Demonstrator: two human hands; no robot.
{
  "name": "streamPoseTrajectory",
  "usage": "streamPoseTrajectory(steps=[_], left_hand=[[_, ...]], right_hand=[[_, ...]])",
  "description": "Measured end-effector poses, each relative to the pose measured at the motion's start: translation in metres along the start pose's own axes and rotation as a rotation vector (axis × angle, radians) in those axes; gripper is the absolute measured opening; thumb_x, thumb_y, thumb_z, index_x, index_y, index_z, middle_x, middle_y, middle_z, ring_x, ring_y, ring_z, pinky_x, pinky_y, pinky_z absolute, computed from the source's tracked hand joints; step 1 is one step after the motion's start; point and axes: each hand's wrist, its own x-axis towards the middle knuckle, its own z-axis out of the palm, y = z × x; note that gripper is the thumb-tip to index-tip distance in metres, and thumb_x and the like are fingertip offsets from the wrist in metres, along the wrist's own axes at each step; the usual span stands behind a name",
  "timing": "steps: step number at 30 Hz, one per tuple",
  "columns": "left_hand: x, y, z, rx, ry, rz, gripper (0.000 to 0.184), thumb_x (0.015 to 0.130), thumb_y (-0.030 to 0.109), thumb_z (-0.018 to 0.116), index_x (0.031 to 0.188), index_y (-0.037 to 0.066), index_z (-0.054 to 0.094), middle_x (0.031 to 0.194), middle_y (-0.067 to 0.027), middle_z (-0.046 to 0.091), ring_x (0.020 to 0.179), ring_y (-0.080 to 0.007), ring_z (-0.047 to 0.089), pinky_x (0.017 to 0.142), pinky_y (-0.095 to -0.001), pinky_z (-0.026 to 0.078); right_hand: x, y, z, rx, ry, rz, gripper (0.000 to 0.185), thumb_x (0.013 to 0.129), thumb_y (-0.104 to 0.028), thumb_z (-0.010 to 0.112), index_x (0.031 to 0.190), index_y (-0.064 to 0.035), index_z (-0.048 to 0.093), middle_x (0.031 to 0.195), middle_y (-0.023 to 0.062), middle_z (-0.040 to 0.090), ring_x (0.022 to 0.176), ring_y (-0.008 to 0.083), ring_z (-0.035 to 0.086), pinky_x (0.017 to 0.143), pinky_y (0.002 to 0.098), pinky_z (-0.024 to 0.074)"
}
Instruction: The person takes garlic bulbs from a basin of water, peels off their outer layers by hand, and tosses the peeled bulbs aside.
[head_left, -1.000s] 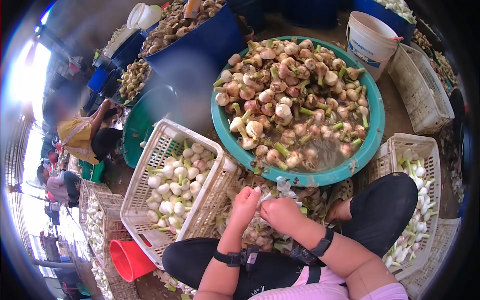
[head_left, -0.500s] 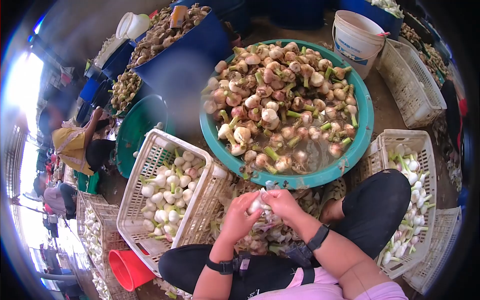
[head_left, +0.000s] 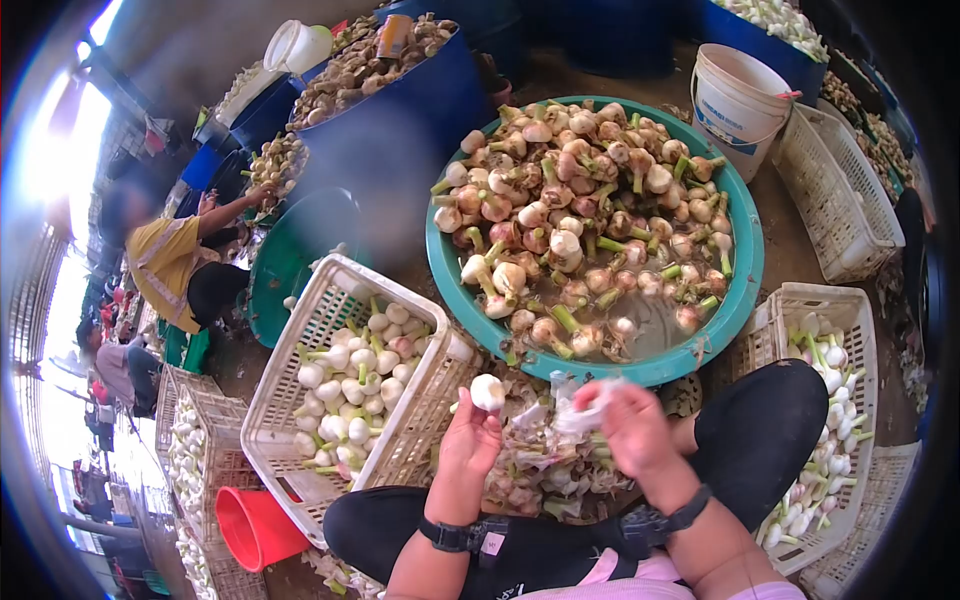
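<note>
My left hand [head_left: 470,440] is closed on a peeled white garlic bulb [head_left: 488,392], held up at its fingertips. Blurred by motion, my right hand [head_left: 635,425] pinches a strip of pale garlic skin [head_left: 582,410], apart from the bulb. Below both hands lies a heap of loose garlic skins [head_left: 550,455] between my legs. In front, a teal tub [head_left: 745,250] holds unpeeled garlic bulbs [head_left: 560,190] with green stems, some of them in murky water. To the left, a white plastic crate [head_left: 400,455] contains cleaned white bulbs [head_left: 355,385].
Another crate [head_left: 865,350] of cleaned garlic stands at my right. A white bucket [head_left: 735,100] and a pale crate [head_left: 850,210] are behind the tub. A red bucket [head_left: 262,535] sits at lower left. A person in a yellow vest [head_left: 165,265] sits beside a green basin [head_left: 300,235].
My hands have parted: the left keeps the bulb and moved slightly left, while the right pulled away rightward with skin. The camera view shifted slightly. The person in yellow reached forward.
</note>
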Motion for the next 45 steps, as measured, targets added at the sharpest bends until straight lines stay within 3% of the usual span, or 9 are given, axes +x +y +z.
streamPoseTrajectory(steps=[7,11,15,20,27,31,37,41,45], left_hand=[[-0.011,-0.003,0.009,0.287,0.129,0.359,0.020,0.087,0.030,0.056,0.083,0.011,0.055,0.073,-0.0004,0.057,0.051,-0.0084,0.050,0.042,-0.0192,0.040],[-0.022,-0.015,0.015,0.812,-0.094,0.956,0.019,0.087,0.021,0.056,0.076,0.007,0.050,0.065,-0.0029,0.055,0.047,-0.0100,0.049,0.042,-0.0218,0.040],[-0.025,-0.007,0.021,0.203,0.071,0.380,0.020,0.088,0.026,0.053,0.078,0.008,0.052,0.067,-0.0009,0.054,0.047,-0.0078,0.047,0.041,-0.0198,0.036],[-0.014,0.008,0.007,0.047,0.083,0.252,0.023,0.088,0.030,0.052,0.084,0.007,0.053,0.066,0.0003,0.054,0.049,-0.0059,0.044,0.041,-0.0180,0.034],[-0.019,-0.016,0.016,0.325,0.194,0.357,0.024,0.087,0.030,0.053,0.081,0.007,0.053,0.063,-0.0012,0.053,0.048,-0.0068,0.044,0.040,-0.0197,0.035],[-0.020,0.004,0.011,0.138,0.118,0.138,0.024,0.088,0.029,0.051,0.075,0.008,0.050,0.058,-0.0019,0.053,0.042,-0.0101,0.045,0.037,-0.0215,0.035],[-0.025,-0.019,0.020,0.873,-0.364,0.627,0.041,0.090,0.041,0.043,0.089,0.001,0.053,0.071,-0.0039,0.056,0.052,-0.0073,0.045,0.048,-0.0210,0.038],[-0.036,-0.005,0.021,0.915,-0.309,0.845,0.053,0.091,0.050,0.032,0.097,0.002,0.052,0.081,-0.0052,0.056,0.064,-0.0079,0.047,0.058,-0.0215,0.038],[-0.027,-0.008,0.025,0.726,-0.162,0.583,0.043,0.094,0.040,0.031,0.096,0.003,0.053,0.083,-0.0060,0.057,0.065,-0.0077,0.048,0.059,-0.0211,0.040]], right_hand=[[0.010,0.010,0.010,-1.636,-0.234,-0.211,0.021,0.084,-0.022,0.055,0.090,-0.0028,0.060,0.072,0.0094,0.059,0.066,0.0128,0.058,0.060,0.0267,0.0467],[0.035,0.039,0.025,-0.867,-0.129,0.113,0.022,0.086,-0.024,0.054,0.081,-0.0020,0.056,0.062,0.0072,0.054,0.056,0.0127,0.053,0.050,0.0273,0.0424],[0.041,0.055,-0.007,-0.237,-0.201,0.379,0.026,0.087,-0.022,0.051,0.070,-0.0028,0.052,0.058,0.0017,0.051,0.050,0.0122,0.047,0.046,0.0263,0.0397],[0.019,0.048,-0.014,-1.746,-0.100,-0.010,0.030,0.080,-0.029,0.058,0.064,-0.0037,0.054,0.055,0.0110,0.052,0.049,0.0190,0.051,0.049,0.0344,0.0420],[0.034,0.055,0.029,-1.368,-0.200,-0.364,0.025,0.080,-0.030,0.054,0.071,-0.0082,0.061,0.068,0.0116,0.060,0.061,0.0293,0.059,0.055,0.0395,0.0467],[0.040,0.052,-0.025,-1.887,-0.330,0.138,0.031,0.078,-0.035,0.051,0.064,-0.0090,0.059,0.066,0.0119,0.060,0.062,0.0294,0.060,0.052,0.0394,0.0473],[0.046,0.036,-0.008,-0.499,-0.042,0.528,0.067,0.083,-0.065,0.030,0.106,-0.0069,0.056,0.096,0.0139,0.062,0.074,0.0229,0.063,0.046,0.0317,0.0506],[0.048,-0.033,-0.020,0.468,-0.886,0.175,0.091,0.075,-0.074,0.030,0.131,-0.0015,0.030,0.112,0.0201,0.054,0.086,0.0326,0.061,0.053,0.0347,0.0531],[0.116,-0.014,-0.098,0.025,0.581,-0.057,0.076,0.080,-0.055,0.053,0.130,-0.0017,0.031,0.116,0.0199,0.052,0.093,0.0317,0.058,0.068,0.0389,0.0514]])
